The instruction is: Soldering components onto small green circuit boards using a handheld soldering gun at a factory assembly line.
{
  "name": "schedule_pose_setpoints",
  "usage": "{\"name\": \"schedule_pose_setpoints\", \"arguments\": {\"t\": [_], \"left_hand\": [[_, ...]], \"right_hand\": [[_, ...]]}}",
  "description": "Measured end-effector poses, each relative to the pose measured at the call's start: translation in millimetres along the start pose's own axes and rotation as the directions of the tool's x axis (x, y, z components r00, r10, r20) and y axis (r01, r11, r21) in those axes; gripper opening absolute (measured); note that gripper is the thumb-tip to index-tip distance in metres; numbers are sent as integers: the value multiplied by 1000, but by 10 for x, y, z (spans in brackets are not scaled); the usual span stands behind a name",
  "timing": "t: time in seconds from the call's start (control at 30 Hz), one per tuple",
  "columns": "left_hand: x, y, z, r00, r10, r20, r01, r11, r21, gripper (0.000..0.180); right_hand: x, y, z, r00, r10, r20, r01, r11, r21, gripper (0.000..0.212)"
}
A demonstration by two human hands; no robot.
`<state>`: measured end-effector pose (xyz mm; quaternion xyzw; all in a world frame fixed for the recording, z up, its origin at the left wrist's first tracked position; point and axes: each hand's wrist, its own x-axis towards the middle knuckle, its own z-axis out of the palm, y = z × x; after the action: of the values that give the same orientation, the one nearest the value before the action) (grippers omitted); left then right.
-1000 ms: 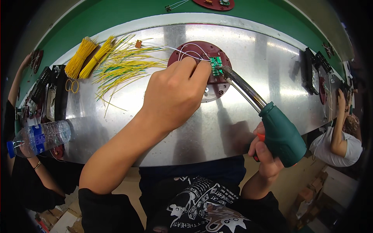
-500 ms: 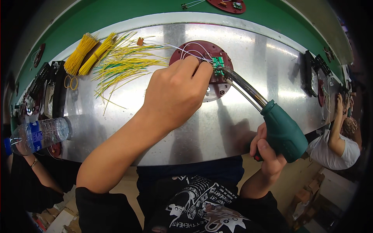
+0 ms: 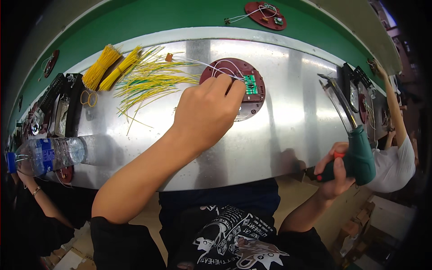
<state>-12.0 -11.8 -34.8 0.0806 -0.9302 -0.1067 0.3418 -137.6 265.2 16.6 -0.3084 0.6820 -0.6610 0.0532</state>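
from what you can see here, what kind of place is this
Most likely an electronics assembly workshop: a soldering gun in the right hand, a round board with a green circuit piece, and bundles of yellow wires on a metal bench.

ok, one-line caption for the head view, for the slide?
Left hand pinches wires at a green circuit board; right hand holds a soldering gun aside.

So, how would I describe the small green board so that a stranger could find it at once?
Start from the shiny metal table and find the dark red round disc near its middle. The small green circuit board sits on that disc, just beside the left hand. It is the only green rectangle there, with thin white wires looping close by.
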Motion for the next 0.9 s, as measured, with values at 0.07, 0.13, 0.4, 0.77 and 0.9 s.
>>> {"name": "schedule_pose_setpoints", "arguments": {"t": [0.07,0.13,0.4,0.77,0.9], "left_hand": [[-11,2,-19,1000,7,5,-7,1000,0,11],[-21,-2,-7,1000,11,-10,-11,1000,8,9],[51,36,-34,998,65,-6,-65,994,-90,6],[-26,75,-64,994,81,69,-92,977,192,16],[-65,23,-27,995,76,68,-89,974,208,17]], "right_hand": [[0,-14,-80,999,-29,-19,29,1000,-9,32],[-18,13,-139,998,-22,-51,22,1000,-1,32],[-40,14,-302,989,3,-150,2,999,34,30],[-405,81,-550,996,-19,-85,18,1000,-20,23],[-346,20,-670,992,-85,-91,80,995,-60,21]]}}
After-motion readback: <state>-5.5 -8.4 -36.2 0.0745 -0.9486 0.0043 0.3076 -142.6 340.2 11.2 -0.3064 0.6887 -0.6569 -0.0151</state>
